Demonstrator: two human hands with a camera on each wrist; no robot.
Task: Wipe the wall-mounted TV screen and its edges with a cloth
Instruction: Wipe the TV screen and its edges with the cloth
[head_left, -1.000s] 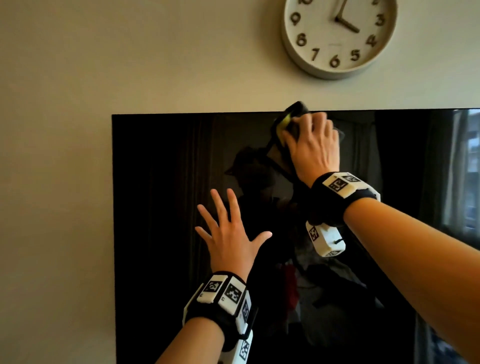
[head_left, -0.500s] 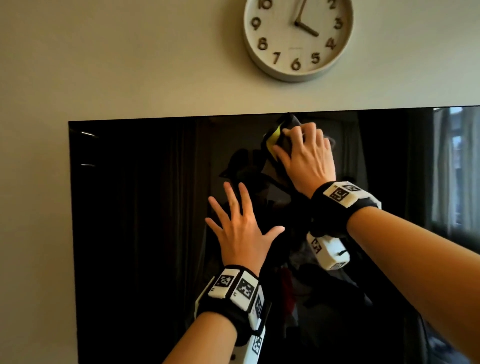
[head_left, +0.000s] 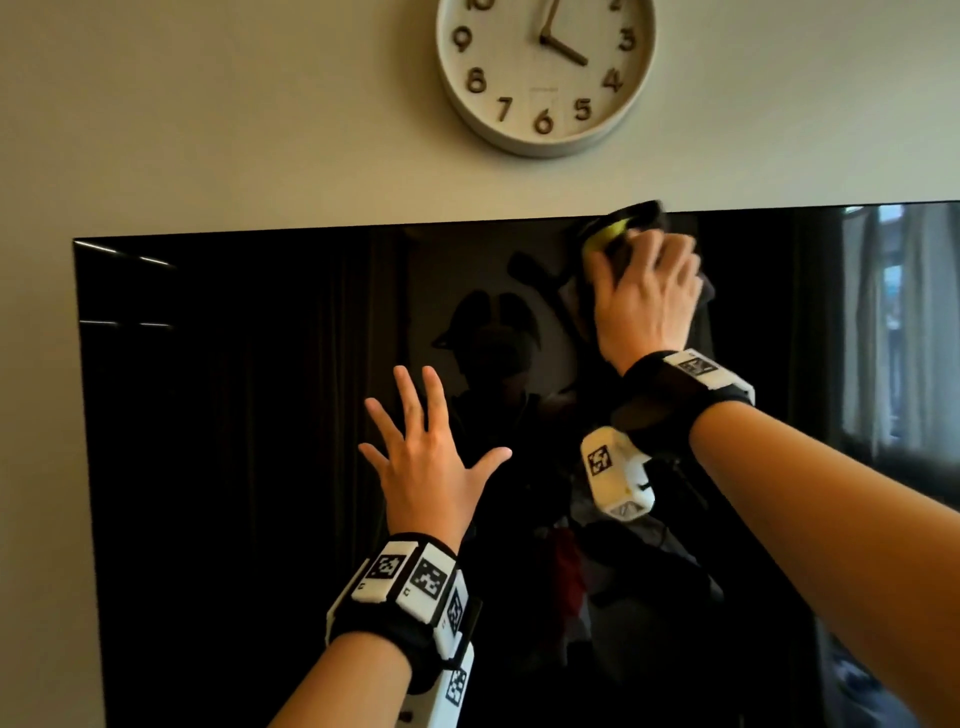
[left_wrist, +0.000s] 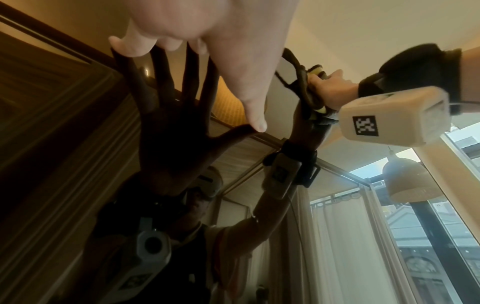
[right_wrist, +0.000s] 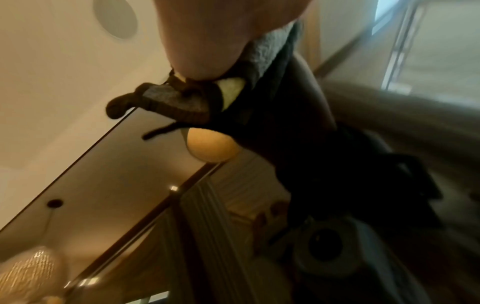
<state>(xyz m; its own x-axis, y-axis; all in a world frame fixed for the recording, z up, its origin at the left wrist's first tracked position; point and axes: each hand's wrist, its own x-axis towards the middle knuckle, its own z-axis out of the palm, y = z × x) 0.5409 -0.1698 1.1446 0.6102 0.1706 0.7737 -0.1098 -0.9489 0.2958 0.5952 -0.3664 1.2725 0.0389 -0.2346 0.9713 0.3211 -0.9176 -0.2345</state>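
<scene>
The black glossy wall-mounted TV screen (head_left: 234, 415) fills the lower head view. My right hand (head_left: 644, 291) grips a dark grey cloth (head_left: 621, 228) with a yellow-green edge and presses it on the screen's top edge, a corner poking above the frame. My left hand (head_left: 426, 447) lies flat on the glass lower left of it, fingers spread. The left wrist view shows my left hand (left_wrist: 207, 51) touching its own reflection, and the cloth (left_wrist: 311, 96) bunched in my right hand (left_wrist: 330, 86). In the right wrist view the cloth (right_wrist: 176, 100) overhangs the screen (right_wrist: 103, 185) edge.
A round pale wall clock (head_left: 545, 73) hangs just above the TV, left of the cloth. Beige wall (head_left: 208, 130) surrounds the screen. The TV's left edge (head_left: 83, 467) is in view; its right part runs out of frame and reflects a bright window (head_left: 893, 338).
My right hand has slid the cloth to the right along the top of the screen. My left hand shifted right on the glass at first, then stayed flat.
</scene>
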